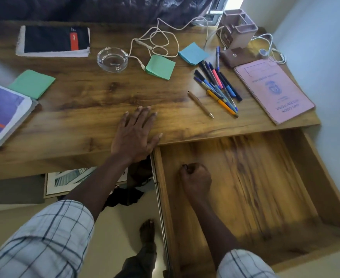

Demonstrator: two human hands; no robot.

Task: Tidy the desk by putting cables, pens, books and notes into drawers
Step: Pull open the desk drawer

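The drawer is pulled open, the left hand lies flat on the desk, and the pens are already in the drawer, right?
Not quite. In the head view the pens lie on the desk, not in the drawer. The drawer is indeed open, and the left hand lies flat on the desk.

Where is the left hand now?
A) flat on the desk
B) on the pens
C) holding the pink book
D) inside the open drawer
A: the left hand lies on the desk with straight fingers, near its front edge, apart from the pens.
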